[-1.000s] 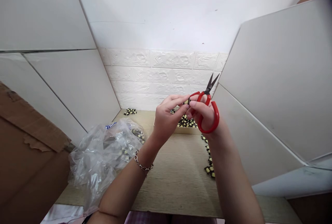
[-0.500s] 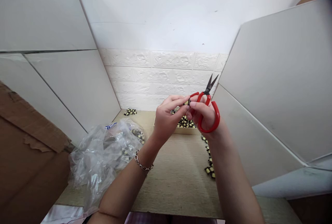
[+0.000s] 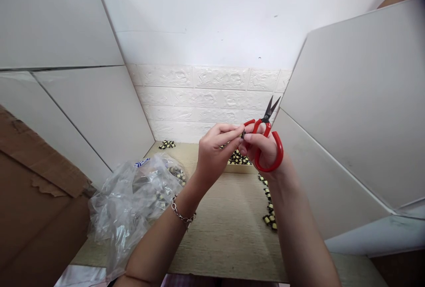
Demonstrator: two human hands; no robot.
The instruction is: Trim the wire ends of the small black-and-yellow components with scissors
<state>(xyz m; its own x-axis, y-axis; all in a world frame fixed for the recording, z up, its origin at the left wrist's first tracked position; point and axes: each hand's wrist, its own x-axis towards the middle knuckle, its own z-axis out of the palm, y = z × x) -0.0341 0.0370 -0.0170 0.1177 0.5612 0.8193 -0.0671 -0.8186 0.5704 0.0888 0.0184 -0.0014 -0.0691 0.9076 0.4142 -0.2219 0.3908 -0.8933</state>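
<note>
My left hand (image 3: 217,147) pinches a small black-and-yellow part (image 3: 243,134) between thumb and fingers, above a shallow box. The fingertips of my right hand (image 3: 264,147) press against the same part. Red-handled scissors (image 3: 266,118) hang on my right hand, one handle loop around the thumb side, their dark blades parted and pointing up and away from the part. Behind my hands, the shallow box (image 3: 241,168) holds many similar black-and-yellow parts (image 3: 238,157). My fingers hide most of the held part.
A clear plastic bag (image 3: 133,203) with more such parts lies at left, beside a brown cardboard box (image 3: 40,198). Small piles sit at the back left (image 3: 167,144) and along the right (image 3: 270,220) of the table (image 3: 229,229). White panels (image 3: 348,101) flank both sides.
The yellow middle of the held part, visible earlier, is now mostly covered by my fingers. Both hands have otherwise barely shifted, and the scissors stay parted.
</note>
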